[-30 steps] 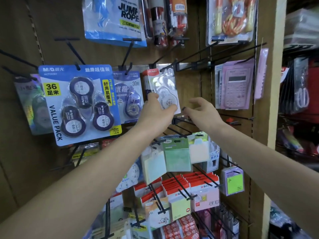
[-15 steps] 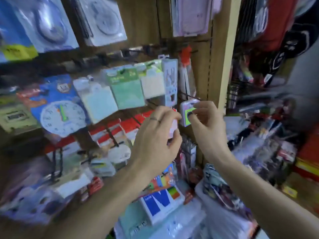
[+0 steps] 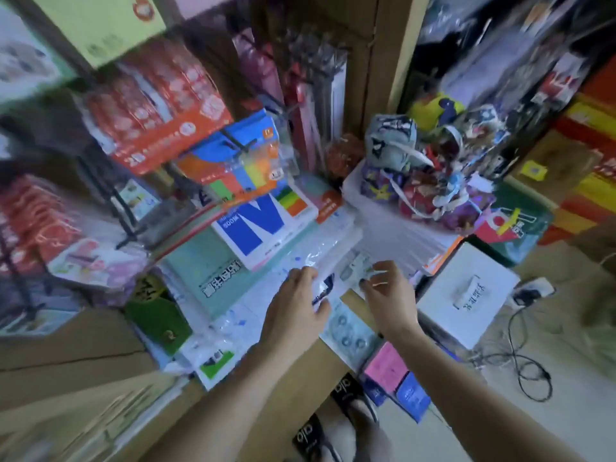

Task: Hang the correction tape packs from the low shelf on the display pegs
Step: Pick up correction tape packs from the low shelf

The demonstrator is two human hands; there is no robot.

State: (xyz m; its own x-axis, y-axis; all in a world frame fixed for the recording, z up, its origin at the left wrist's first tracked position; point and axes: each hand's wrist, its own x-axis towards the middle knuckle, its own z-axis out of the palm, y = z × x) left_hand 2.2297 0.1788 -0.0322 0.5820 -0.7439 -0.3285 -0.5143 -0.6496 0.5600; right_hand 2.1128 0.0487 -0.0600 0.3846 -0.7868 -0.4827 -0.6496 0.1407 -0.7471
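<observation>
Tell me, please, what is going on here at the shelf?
A person is restocking correction tape packs. Both hands are down at the low shelf, where clear packs lie on stacked stationery. The right hand pinches the edge of a correction tape pack, while the left hand reaches over another clear pack beside it; the blur hides whether it grips. No pack is raised toward the pegs yet.

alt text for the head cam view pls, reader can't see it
Both hands reach down to a low shelf piled with plastic-wrapped stationery: the left hand and right hand hover over clear packs. The frame is blurred; a white box sits to the right.
</observation>
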